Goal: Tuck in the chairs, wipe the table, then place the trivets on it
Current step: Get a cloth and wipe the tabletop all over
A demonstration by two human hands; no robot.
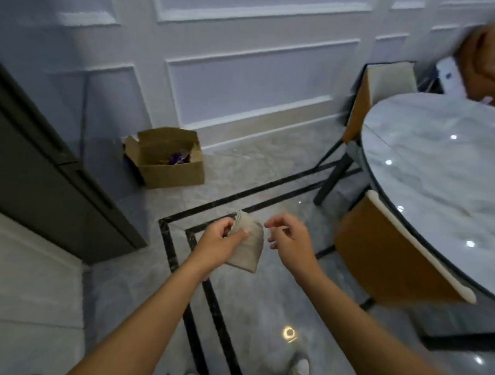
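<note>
The round marble bench [439, 173] fills the right side, with two orange-backed chairs [385, 250] drawn up to its edge. Both forearms reach forward over the floor. The left hand [219, 242] has its grip pinching a folded beige cloth [249, 249]; the right hand [291, 239] hangs beside it, fingers loosely spread, holding nothing. An open cardboard box [168, 161] by the wall holds something purple.

White panelled wall [246, 59], grey marble floor [264, 301] w/ black inlay (glossy), cardboard box [168, 161].
</note>
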